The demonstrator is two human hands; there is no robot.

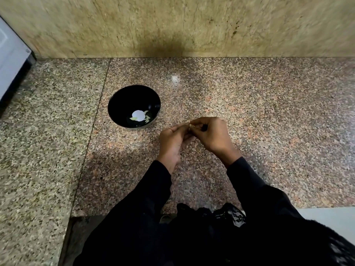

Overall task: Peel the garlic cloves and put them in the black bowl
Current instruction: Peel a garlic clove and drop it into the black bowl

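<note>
A black bowl (123,100) stands on the speckled granite counter (249,104), left of centre. Inside it lie a few pale peeled garlic cloves (147,118) around a bright white reflection. To the right of the bowl, my left hand (172,143) and my right hand (213,134) meet above the counter. Their fingertips pinch a small garlic clove (190,125) between them; only a sliver of it and its papery skin shows, the rest is hidden by my fingers.
A tan stone wall (172,25) rises behind the counter. A white appliance with a dark edge (13,60) stands at the far left. The counter's front edge (326,208) runs at lower right, with pale floor below. Black sleeves fill the lower frame.
</note>
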